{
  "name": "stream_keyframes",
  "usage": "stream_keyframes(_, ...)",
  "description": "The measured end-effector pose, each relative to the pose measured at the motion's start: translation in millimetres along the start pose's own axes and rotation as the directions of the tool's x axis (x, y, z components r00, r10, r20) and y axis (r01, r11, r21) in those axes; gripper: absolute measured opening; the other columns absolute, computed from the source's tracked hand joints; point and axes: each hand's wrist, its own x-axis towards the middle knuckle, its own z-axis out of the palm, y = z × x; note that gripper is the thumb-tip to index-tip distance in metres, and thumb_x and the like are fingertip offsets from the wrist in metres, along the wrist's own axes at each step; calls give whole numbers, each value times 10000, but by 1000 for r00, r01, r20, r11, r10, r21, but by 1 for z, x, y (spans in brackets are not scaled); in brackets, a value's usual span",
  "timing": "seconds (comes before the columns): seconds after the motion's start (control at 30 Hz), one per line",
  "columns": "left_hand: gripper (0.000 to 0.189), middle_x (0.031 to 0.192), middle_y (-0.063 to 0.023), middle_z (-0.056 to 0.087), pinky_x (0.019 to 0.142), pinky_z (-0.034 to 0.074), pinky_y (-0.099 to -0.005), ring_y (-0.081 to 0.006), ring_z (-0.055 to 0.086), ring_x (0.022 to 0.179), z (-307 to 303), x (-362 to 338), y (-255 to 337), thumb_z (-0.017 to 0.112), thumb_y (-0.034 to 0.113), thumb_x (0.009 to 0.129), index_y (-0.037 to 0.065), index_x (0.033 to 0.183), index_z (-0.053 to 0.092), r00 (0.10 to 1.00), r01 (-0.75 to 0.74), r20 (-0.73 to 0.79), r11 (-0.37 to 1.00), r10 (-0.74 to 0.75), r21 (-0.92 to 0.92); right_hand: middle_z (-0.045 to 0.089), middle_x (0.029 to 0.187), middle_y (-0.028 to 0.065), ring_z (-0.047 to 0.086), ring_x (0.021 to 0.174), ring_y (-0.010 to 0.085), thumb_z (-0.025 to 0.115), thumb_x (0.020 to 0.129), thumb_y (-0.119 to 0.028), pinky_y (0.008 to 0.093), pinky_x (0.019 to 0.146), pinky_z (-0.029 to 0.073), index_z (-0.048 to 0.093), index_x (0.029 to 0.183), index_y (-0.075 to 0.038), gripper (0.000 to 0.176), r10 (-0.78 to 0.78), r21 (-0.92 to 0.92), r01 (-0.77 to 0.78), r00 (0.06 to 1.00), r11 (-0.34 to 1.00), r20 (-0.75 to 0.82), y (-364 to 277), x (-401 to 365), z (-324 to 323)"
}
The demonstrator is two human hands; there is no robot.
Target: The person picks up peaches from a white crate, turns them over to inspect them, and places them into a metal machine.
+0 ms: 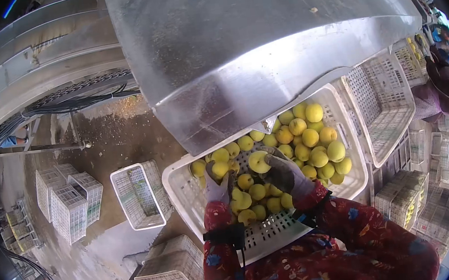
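Both arms, in red flowered sleeves with a dark band at each wrist, reach away from the body into a white slatted crate (270,233) that sits tilted under the lip of a big metal chute (258,43). The crate holds a heap of yellow fruit (312,141), thickest toward its far right corner. The right hand (284,173), in a dark grey glove, is bent at the wrist with its fingers curled around a pale fruit (258,162) near the middle of the crate, just under the chute's edge. The left hand (218,187), in a lighter glove, lies low among the fruit on the crate's left side, fingers pointing away; whether it grips anything cannot be told. Just right of the filled crate stands an empty crate (381,99), tipped on edge. Down on the floor to the left lie another empty crate (137,195) and stacked crates (69,200). At the far right edge another person (443,87) bends over.
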Motion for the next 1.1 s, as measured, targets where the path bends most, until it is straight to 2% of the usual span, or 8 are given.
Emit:
stream_keyframes(0.07,640,1363,-180,528,946,554,-391,-300,646,1106,2,-31,23,601,39,956,110,1512,293,969,28,196,726,148,-687,621,1125,55,633,916,146,682,932,-130,266,730,527,514,1281,-66,393,-39,-94,43,998,995,41,-17,-26,23)
stream_keyframes(0.17,628,1348,-136,528,938,563,-353,-242,635,1109,-1,-68,72,543,-53,965,120,1514,292,917,42,249,547,311,-836,621,1119,57,622,933,137,773,861,-128,279,772,530,520,1263,-61,480,-150,-340,166,986,926,73,-24,-56,38)
stream_keyframes(0.4,671,1251,-110,579,765,583,-326,-217,654,970,-26,-90,122,572,-16,967,104,1540,243,860,154,353,472,369,-868,621,971,90,609,719,139,916,672,-178,314,662,522,555,1170,-28,634,-719,-901,422,657,103,226,-61,-82,102)
stream_keyframes(0.63,612,821,-108,634,648,545,-326,-210,627,685,-53,-113,143,521,573,979,37,1275,518,891,257,413,545,185,-798,568,1060,200,610,886,341,817,770,-153,398,703,538,489,1234,17,593,-694,-757,265,303,-597,654,-101,12,142)
stream_keyframes(0.77,891,1078,-116,669,576,512,-266,-176,628,705,-57,-114,163,459,787,877,38,1356,506,851,336,468,437,239,-834,605,1141,214,639,996,353,816,765,-152,410,844,530,498,1257,12,608,-742,-803,585,488,-112,459,-103,-44,134)
stream_keyframes(0.87,873,1069,-109,669,538,494,-270,-166,608,672,-53,-114,180,433,794,883,59,1347,516,850,397,506,455,145,-797,612,1210,198,639,1050,333,836,744,-142,394,906,514,502,1293,0,658,-371,-664,689,558,-290,742,-94,-76,140)
stream_keyframes(0.97,820,1064,-95,667,593,492,-253,-143,605,729,-52,-120,188,380,758,930,62,1339,520,829,395,545,558,127,-730,594,1283,189,611,1102,352,847,733,-167,401,947,494,502,1321,-17,698,-313,-767,594,796,242,518,-76,-77,135)
stream_keyframes(1.1,762,992,-105,672,568,508,-289,-175,602,665,-58,-113,189,396,728,946,66,1292,545,734,449,656,599,176,-663,592,1258,188,573,1135,390,850,725,-208,438,966,470,504,1326,-25,717,-289,-746,647,752,154,593,-89,-82,125)
